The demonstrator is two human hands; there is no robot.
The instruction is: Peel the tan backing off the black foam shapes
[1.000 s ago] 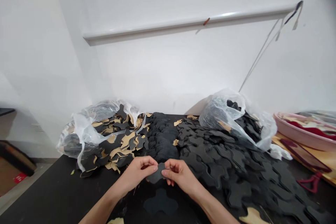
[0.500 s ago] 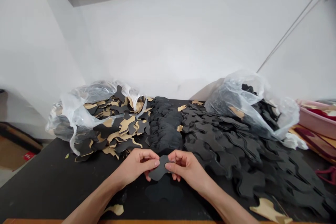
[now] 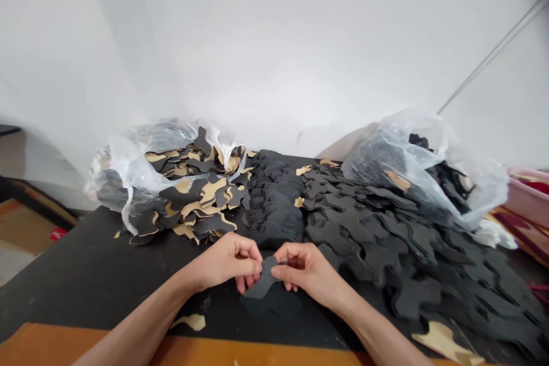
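Between my hands is a small flat dark grey piece with wavy edges (image 3: 262, 281). My left hand (image 3: 234, 266) is closed in a pinch at its left edge. My right hand (image 3: 302, 267) pinches its upper right side between thumb and fingers. Just below it, another dark wavy-edged piece (image 3: 278, 304) lies flat on the black tabletop (image 3: 141, 286). Directly beyond my hands runs a dense overlapping row of black pieces (image 3: 274, 211). The undersides of the held piece and some fingertips are hidden.
Left, a clear plastic bag (image 3: 137, 168) spills black pieces with tan backing (image 3: 210, 191). Right, stacks of black wavy pieces (image 3: 377, 246) spread before another plastic bag (image 3: 398, 154). Tan scraps (image 3: 444, 340) lie about. A pink basin (image 3: 527, 200) stands far right; an orange-brown edge (image 3: 55, 349) runs along the front.
The camera view has tipped down, showing more of the front edge. Both hands still hold the grey piece; my left fingers have shifted upward slightly, and the piece is turned more upright.
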